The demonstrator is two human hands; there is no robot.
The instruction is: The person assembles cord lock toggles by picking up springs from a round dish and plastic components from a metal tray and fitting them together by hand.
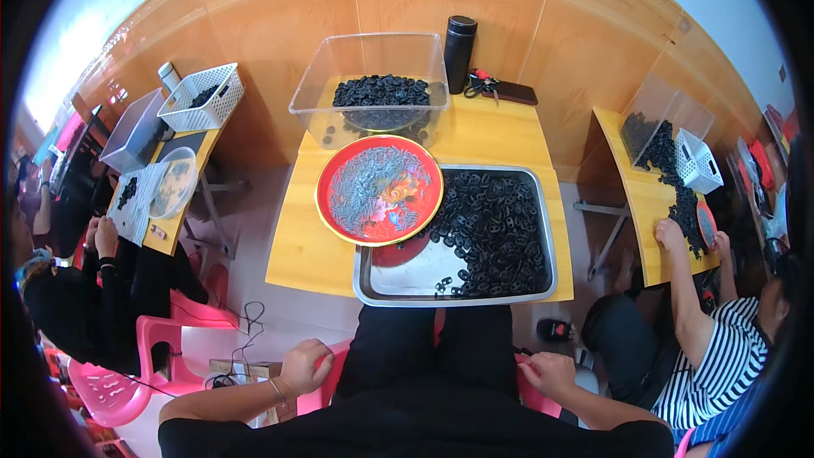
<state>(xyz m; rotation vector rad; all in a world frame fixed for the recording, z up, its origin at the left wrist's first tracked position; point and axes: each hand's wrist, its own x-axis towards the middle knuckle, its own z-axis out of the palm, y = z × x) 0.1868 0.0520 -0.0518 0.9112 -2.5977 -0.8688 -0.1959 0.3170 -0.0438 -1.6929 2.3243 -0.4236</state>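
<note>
Both hands (307, 366) (547, 371) grip the pink chair (326, 390), below the tray (458, 293).

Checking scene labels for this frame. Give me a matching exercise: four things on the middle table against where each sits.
Things:
1. red round tray
2. metal tray
3. clear plastic bin
4. black flask

Places:
A. upright at the back, right of the bin
B. front right, holding loose black parts
C. back centre, black parts inside
D. centre, overlapping the metal tray's left edge

Pairs: 1-D, 2-B, 3-C, 4-A
</note>
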